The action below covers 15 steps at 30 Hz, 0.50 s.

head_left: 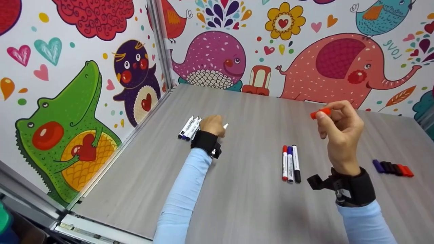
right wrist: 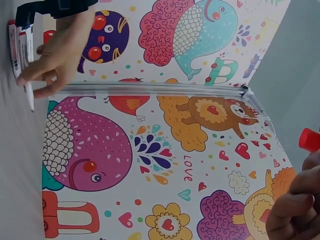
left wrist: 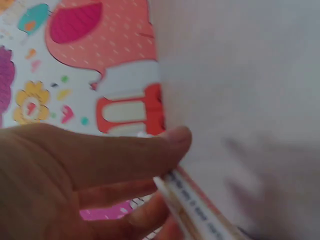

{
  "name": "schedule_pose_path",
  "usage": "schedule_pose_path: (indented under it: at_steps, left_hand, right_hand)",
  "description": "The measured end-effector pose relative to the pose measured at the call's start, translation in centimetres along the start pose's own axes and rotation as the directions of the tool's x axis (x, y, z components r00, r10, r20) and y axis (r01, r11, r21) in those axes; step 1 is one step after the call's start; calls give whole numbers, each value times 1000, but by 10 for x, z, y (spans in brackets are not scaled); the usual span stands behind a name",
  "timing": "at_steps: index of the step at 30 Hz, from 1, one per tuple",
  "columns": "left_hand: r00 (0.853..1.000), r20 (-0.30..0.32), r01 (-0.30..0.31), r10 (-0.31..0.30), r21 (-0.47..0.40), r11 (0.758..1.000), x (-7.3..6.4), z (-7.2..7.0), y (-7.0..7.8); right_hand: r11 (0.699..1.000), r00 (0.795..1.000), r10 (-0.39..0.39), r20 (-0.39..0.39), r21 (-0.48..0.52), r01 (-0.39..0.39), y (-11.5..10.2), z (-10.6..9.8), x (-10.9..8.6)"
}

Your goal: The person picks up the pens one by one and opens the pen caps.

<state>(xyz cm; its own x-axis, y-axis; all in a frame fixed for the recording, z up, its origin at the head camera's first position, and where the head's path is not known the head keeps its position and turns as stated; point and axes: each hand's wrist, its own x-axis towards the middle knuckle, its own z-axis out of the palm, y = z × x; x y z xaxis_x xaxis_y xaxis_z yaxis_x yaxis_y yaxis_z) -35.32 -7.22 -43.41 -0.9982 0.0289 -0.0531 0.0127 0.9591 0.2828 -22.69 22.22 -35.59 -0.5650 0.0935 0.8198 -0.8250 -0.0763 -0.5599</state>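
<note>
My left hand (head_left: pixel 213 125) pinches a whiteboard marker (left wrist: pixel 197 207), white with printed lettering, between thumb and fingers. The marker's white tip end (head_left: pixel 225 126) shows just right of the hand in the head view; most of its barrel is hidden there. Right beside the hand lie several white markers (head_left: pixel 190 128) in a row. Raised over the right part of the table, my right hand (head_left: pixel 342 132) pinches a red marker cap (head_left: pixel 320 113) between thumb and fingertips. The same cap (right wrist: pixel 310 140) shows at the right edge of the right wrist view.
Three markers, red (head_left: pixel 284 163), blue (head_left: pixel 290 164) and black (head_left: pixel 296 164), lie side by side mid-table. Farther right is a row of loose caps (head_left: pixel 393 168), blue, black and red. Cartoon-printed walls (head_left: pixel 264 44) bound the grey table (head_left: pixel 237 196) at the back and left.
</note>
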Motion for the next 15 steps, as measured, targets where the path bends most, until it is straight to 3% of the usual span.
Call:
schedule_pose_path:
  at_steps: [4, 15]
  left_hand:
    - [998, 20, 65, -66, 26, 998, 3, 7, -10]
    - [993, 6, 115, -115, -4, 993, 11, 14, -21]
  right_hand:
    - [1000, 1000, -6, 9, -2, 6, 2, 0, -1]
    - [1000, 999, 6, 39, -6, -6, 6, 3, -1]
